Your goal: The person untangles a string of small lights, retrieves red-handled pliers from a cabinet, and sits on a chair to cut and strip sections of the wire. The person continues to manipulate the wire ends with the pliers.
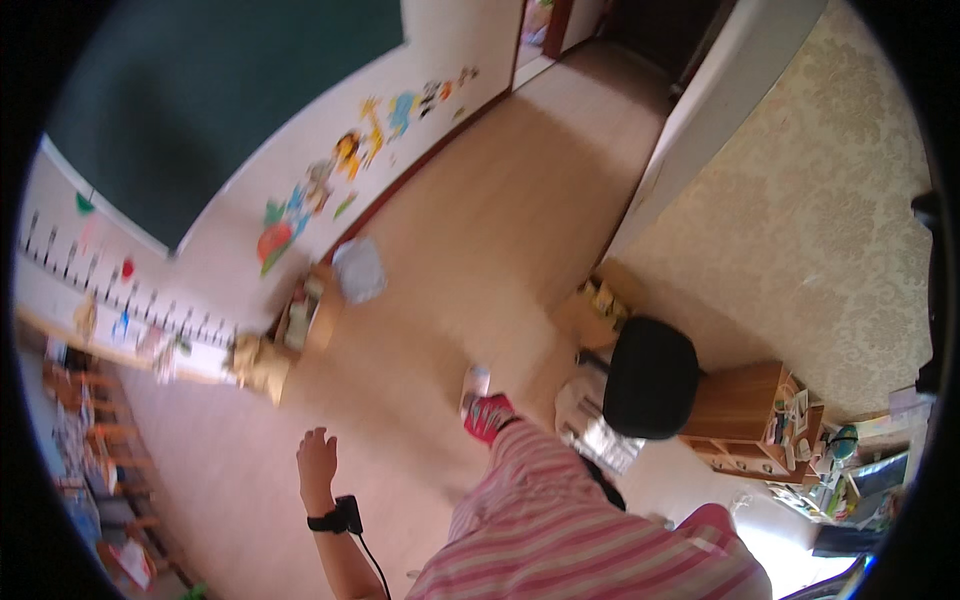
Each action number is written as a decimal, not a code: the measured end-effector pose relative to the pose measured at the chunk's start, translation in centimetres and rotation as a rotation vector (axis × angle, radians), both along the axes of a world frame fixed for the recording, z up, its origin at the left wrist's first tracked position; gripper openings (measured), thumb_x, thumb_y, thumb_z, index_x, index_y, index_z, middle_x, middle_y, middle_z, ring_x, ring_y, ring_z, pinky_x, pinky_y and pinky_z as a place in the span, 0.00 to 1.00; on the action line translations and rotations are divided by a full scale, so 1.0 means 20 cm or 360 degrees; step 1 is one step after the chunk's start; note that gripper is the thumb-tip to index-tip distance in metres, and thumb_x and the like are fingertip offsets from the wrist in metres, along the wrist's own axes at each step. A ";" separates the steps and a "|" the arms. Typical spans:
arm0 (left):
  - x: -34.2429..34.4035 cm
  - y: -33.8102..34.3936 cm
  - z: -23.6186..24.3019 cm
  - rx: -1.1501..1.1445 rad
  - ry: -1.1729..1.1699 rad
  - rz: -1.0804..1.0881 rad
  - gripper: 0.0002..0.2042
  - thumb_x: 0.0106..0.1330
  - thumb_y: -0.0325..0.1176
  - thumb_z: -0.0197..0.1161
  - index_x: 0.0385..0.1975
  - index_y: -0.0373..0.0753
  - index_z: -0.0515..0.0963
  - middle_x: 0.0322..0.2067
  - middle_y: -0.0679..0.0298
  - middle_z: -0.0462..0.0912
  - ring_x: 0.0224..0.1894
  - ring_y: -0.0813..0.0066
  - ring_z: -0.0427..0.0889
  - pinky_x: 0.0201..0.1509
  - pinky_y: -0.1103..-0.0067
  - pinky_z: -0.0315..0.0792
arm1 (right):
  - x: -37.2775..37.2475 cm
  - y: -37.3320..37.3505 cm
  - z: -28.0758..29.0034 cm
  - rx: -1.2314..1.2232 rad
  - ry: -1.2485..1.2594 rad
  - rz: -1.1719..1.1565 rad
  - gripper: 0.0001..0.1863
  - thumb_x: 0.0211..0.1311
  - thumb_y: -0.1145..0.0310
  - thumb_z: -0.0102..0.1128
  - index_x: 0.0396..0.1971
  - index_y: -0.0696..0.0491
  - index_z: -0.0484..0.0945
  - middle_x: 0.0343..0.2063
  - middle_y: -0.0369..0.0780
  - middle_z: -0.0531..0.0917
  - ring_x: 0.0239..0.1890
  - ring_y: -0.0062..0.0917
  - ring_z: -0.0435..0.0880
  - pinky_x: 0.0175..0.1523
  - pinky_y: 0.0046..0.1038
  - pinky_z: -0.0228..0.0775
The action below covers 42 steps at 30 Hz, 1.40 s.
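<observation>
Wearing pink-striped clothes (560,510) and a black wrist strap (325,521); holding the left hand (318,462) out empty at near left, fingers a little apart, above the floor (410,430). Cannot tell the right hand's state, out of view. Can see, farther off, a black chair (651,378) to the right, a blurred tan bundle (262,368) beyond the left hand, then animal stickers (348,150) and a doorway (541,28).

Black tick scale (128,297) on the wall (225,222) to your left, markings too blurred, no text legible to you.
</observation>
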<state>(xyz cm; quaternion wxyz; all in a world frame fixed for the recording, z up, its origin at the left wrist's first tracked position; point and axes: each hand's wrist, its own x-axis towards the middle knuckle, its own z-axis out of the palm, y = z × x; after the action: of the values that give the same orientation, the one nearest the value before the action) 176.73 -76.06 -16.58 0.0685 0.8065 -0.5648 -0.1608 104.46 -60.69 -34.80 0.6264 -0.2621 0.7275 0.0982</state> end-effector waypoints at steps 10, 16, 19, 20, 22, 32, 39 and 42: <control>-0.27 -1.74 -0.31 0.0696 0.1372 -0.0620 0.18 0.65 0.41 0.59 0.49 0.37 0.76 0.43 0.54 0.81 0.46 0.62 0.78 0.52 0.71 0.71 | 0.22 -1.96 0.12 -0.0890 0.0292 0.0966 0.12 0.57 0.63 0.55 0.35 0.54 0.80 0.29 0.41 0.83 0.30 0.31 0.82 0.35 0.34 0.74; 0.11 -2.75 -0.38 0.0768 0.0009 -0.0396 0.22 0.58 0.49 0.61 0.39 0.34 0.79 0.39 0.48 0.82 0.44 0.52 0.80 0.48 0.63 0.74 | 0.29 -3.56 0.36 -0.1414 -0.0345 -0.0675 0.11 0.67 0.67 0.52 0.41 0.58 0.78 0.29 0.39 0.82 0.30 0.25 0.80 0.33 0.25 0.72; 0.11 -3.60 -0.29 0.0894 -0.0089 -0.0545 0.24 0.56 0.51 0.61 0.40 0.35 0.79 0.39 0.48 0.82 0.45 0.51 0.80 0.49 0.62 0.73 | 0.30 -3.94 0.34 -0.0987 -0.0009 -0.0394 0.14 0.70 0.69 0.43 0.46 0.58 0.75 0.35 0.42 0.81 0.30 0.24 0.81 0.32 0.26 0.74; 0.02 -3.85 -0.26 0.0953 -0.0082 -0.0602 0.24 0.56 0.52 0.61 0.41 0.35 0.79 0.39 0.47 0.82 0.45 0.51 0.80 0.50 0.62 0.73 | 0.28 -4.00 0.32 -0.0918 0.0020 -0.0319 0.14 0.70 0.69 0.43 0.46 0.58 0.75 0.35 0.43 0.81 0.31 0.25 0.81 0.33 0.27 0.74; -0.23 -4.44 -0.20 0.0848 -0.0093 -0.0694 0.23 0.55 0.51 0.61 0.40 0.36 0.79 0.38 0.47 0.82 0.44 0.50 0.80 0.48 0.59 0.73 | 0.22 -4.18 0.29 -0.0725 0.0095 -0.0311 0.14 0.69 0.68 0.44 0.46 0.58 0.75 0.36 0.44 0.81 0.33 0.27 0.80 0.34 0.28 0.73; -2.11 -7.09 0.40 0.0057 0.0181 -0.1822 0.13 0.62 0.38 0.56 0.35 0.34 0.77 0.37 0.47 0.80 0.42 0.48 0.78 0.46 0.62 0.73 | -0.31 -5.51 -0.03 -0.0320 0.0178 -0.0849 0.17 0.65 0.64 0.47 0.46 0.60 0.74 0.42 0.50 0.79 0.40 0.39 0.79 0.41 0.36 0.73; -2.40 -8.05 0.40 0.0587 0.0740 -0.1516 0.21 0.66 0.49 0.54 0.46 0.36 0.76 0.45 0.50 0.79 0.47 0.53 0.78 0.51 0.67 0.70 | -1.17 -6.82 0.26 -0.0868 0.0688 -0.0298 0.20 0.62 0.62 0.49 0.47 0.61 0.73 0.45 0.54 0.78 0.46 0.47 0.78 0.46 0.42 0.72; -2.37 -8.48 0.12 0.0725 -0.0141 -0.1387 0.18 0.65 0.47 0.54 0.40 0.37 0.78 0.36 0.53 0.80 0.38 0.54 0.78 0.48 0.68 0.72 | -1.66 -7.74 0.40 -0.1662 0.0416 -0.0882 0.10 0.61 0.72 0.52 0.39 0.62 0.76 0.32 0.47 0.82 0.31 0.31 0.82 0.36 0.34 0.74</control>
<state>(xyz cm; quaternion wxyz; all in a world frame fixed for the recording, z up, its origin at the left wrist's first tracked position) 129.32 -245.65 -14.13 -0.2073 0.4957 -0.8025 -0.2594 71.28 -215.52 -26.88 0.3226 -0.3214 0.7916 -0.4074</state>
